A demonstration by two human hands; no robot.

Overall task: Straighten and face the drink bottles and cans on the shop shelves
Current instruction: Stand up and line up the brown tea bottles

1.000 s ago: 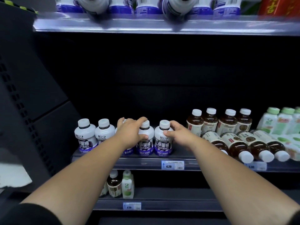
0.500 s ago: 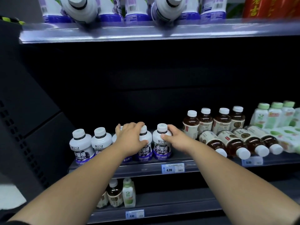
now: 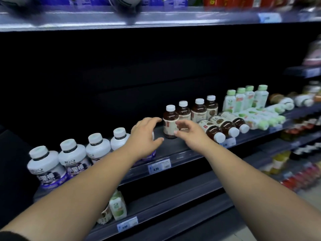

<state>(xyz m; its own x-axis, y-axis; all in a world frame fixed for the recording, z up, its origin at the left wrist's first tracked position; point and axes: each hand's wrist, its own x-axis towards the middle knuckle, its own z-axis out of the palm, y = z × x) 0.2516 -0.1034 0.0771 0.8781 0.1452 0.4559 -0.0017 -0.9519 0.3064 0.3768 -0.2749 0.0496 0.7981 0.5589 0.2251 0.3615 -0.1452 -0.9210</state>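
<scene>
Both hands are held out over a bare stretch of the dark metal middle shelf [image 3: 175,148], where the drinks to be faced are kept. The left hand [image 3: 145,134] is spread, with fingers straight and apart and nothing grasped. It is held just in front of the last of the squat white plastic bottles with purple labels [image 3: 73,154], and most of that last bottle is hidden by it.

The right hand [image 3: 190,133] is loosely cupped, with fingers released and nothing enclosed. Its fingertips are brought up beside the label of the nearest upright brown tea bottle with a white cap [image 3: 169,121]; whether the bottle is touched cannot be told. The cupped shape is judged to suit closing round the bottle's body, so that it can be turned label-forward or drawn towards the shelf edge.

Three more upright brown bottles are ranged behind it. Just beside the right wrist, brown bottles lying on their sides [image 3: 225,126] are seen with caps towards the aisle. These are judged to need standing up, and they could be set rolling by a careless forearm.

Further right, green-capped pale bottles [image 3: 241,100] are stood upright, with similar ones lying flat in front. A white price tag [image 3: 159,166] is fixed to the shelf's front rail, and a pale green carton [image 3: 118,206] is seen on the shelf below.
</scene>
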